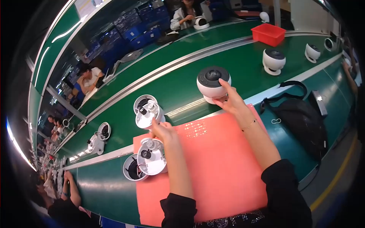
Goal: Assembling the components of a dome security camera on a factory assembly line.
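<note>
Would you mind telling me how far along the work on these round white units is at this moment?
Done, by the look of it: closed units sit further along the green belt. In hand: the right hand touches an assembled unit at the belt's edge, while the left hand reaches an open unit. Left: another open unit and a ring-shaped part wait by the pink mat.

Green conveyor bench point(114, 190) w/ metal rails along it. Pink mat point(216, 171) lies on near edge. On belt: assembled white round unit w/ dark top point(211, 83), 2 more further right point(273, 60) point(312, 53), red bin point(268, 34), open white housings at left point(147, 111) point(98, 138). Black bag point(300, 117) sits on near strip, right of mat.
</note>
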A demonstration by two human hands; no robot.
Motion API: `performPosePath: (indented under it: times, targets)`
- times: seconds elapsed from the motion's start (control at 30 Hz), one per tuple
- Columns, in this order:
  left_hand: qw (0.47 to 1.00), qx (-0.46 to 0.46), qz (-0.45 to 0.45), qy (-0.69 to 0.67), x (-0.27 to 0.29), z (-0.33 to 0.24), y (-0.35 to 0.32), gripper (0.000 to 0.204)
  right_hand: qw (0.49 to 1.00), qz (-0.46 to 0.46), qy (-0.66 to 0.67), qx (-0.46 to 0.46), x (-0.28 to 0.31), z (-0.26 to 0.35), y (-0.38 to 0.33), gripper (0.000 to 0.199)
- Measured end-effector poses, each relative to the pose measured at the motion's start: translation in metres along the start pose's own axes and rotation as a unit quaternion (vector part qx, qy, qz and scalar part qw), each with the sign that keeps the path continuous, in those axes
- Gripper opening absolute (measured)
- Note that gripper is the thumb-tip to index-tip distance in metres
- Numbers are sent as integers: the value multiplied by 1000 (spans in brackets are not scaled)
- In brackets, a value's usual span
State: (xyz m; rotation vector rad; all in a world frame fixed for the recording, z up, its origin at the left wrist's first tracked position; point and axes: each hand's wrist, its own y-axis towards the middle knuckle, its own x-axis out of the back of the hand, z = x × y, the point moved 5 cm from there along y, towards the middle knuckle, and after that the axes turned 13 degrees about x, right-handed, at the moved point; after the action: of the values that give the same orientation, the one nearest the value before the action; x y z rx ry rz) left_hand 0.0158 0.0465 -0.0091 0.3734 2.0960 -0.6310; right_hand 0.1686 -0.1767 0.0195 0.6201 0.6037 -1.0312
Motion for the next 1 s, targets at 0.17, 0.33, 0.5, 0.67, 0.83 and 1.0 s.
performPosePath:
  times: [0.17,0.33,0.5,0.67,0.83,1.0]
  targets:
    - [995,-85,12,50,8,16,-1,68,994,-100,-31,24,31,-4,8,86]
    - [996,-42,-61,43,19,26,16,67,998,-43,-51,-22,37,-8,10,85]
    - [993,-105,43,29,10,19,13,63,982,-140,81,-92,18,-31,-15,85]
    - [993,-41,78,84,-8,12,-16,55,993,31,-89,-70,-12,-16,-37,63]
    - [966,61,144,208,-40,14,-48,52,675,187,-596,393,-40,54,-67,65]
    - [904,119,229,341,-63,16,-86,58,439,190,-757,445,-35,93,-96,75]
